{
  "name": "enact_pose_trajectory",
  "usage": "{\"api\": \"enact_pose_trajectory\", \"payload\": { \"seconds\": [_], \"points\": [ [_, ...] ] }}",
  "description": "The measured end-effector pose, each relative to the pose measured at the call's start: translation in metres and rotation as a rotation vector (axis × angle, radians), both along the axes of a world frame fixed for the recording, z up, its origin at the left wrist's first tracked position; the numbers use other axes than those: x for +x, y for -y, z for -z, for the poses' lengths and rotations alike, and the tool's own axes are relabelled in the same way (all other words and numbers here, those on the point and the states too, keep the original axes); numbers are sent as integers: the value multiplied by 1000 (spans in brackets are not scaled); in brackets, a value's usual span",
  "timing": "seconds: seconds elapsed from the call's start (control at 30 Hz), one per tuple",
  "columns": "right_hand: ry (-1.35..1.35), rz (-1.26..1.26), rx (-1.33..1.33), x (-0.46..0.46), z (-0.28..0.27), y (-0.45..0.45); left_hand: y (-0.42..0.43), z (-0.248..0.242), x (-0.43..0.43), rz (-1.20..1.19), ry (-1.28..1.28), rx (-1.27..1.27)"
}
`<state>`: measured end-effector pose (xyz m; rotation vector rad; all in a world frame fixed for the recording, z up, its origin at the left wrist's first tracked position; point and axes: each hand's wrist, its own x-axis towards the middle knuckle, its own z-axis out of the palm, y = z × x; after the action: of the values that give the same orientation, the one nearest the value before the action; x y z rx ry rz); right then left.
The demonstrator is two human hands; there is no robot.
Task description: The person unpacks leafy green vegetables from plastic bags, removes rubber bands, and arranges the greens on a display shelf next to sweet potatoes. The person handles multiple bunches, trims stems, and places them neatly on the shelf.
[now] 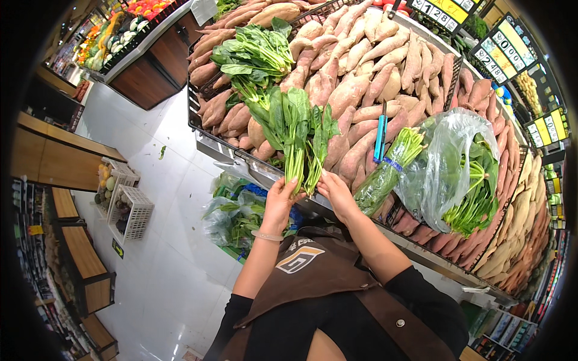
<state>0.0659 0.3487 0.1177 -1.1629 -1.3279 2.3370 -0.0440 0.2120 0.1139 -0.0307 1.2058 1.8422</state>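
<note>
My left hand (283, 201) grips the stems of a bunch of leafy spinach (291, 122) whose leaves point away from me over the sweet potatoes (352, 94). Close on its right, my right hand (335, 194) pinches the stem ends of a smaller spinach bunch (319, 140). More loose spinach (255, 49) lies on the sweet potatoes beyond. To the right are a blue utility knife (380, 137), a wrapped bundle of greens (384, 176) with a blue band, and a clear plastic bag (438, 167) with leafy greens inside.
A green crate (230, 252) with bagged greens stands on the floor below the display's metal edge (253, 167). White plastic crates (131, 214) with produce are on the floor at left. Price signs (503, 49) hang at upper right. A wooden-sided produce stand (149, 67) is at upper left.
</note>
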Motion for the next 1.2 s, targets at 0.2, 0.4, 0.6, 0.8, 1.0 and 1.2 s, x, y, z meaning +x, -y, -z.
{"api": "enact_pose_trajectory", "payload": {
  "seconds": [0.2,0.4,0.6,0.8,1.0,1.2],
  "points": [
    [38,62,98,-24,4,-3,24,-41,-11,-30,157,275],
    [-166,-72,371,-12,-42,27,70,-101,-3,-133,-285,204],
    [-745,-554,-208,-46,-98,62,98,-125,22,-247,-823,-116],
    [-776,-718,-311,-67,-109,83,119,-132,36,-366,-1228,-447],
    [-809,-666,-414,-61,-104,99,133,-135,36,-429,-1294,-594],
    [-802,-631,-285,-62,-103,96,127,-126,45,-623,-849,-296]
  ]
}}
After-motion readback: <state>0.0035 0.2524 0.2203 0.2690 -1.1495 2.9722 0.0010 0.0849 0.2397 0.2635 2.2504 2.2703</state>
